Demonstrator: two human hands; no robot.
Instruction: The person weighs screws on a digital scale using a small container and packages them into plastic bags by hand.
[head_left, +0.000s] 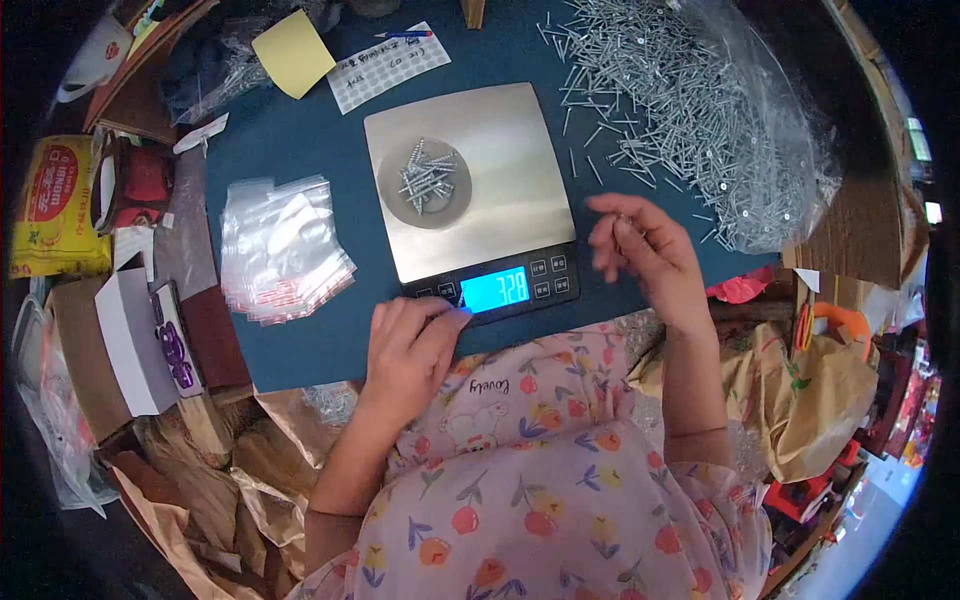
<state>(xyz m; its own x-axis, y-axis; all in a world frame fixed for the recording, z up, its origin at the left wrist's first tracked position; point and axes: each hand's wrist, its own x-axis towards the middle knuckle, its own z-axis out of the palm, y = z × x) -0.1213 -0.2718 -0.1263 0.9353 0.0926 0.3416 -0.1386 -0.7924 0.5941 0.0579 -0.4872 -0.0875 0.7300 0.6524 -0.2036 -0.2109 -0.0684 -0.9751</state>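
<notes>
Screws (428, 180) are lying in a dish (456, 207) on the scale (515, 170). I'm seeing the left hand (408, 348) resting, loosely relaxed, at the scale's front edge; the right hand (648, 252) is curling beside the scale, its grip unclear to me.

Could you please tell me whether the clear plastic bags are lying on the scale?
No, the bags lie on the table beside the scale, which carries a bowl of screws.
</notes>
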